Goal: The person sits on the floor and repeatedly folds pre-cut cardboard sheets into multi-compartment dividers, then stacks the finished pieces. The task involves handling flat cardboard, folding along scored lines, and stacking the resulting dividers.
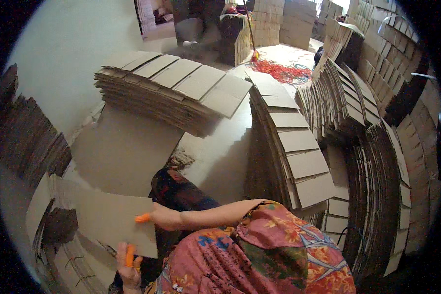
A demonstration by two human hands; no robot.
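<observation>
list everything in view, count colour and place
cardboard sheet: 1, tan, lower left
cardboard stacks: many, tan-brown, all around
flat panel: 1, brown, centre-left
strip heap: 1, mostly red-orange, far centre
pole: 1, reddish, beside heap
wall: 1, pale, left
floor: 1, pale, centre
finger coverings: at least 2, orange, lower left
patterned garment: 1, multicoloured, lower centre
legwear: 1, dark, lower centre
right hand: 1, orange-tipped, sheet's right edge
left hand: 1, orange-banded, sheet's near edge
</observation>
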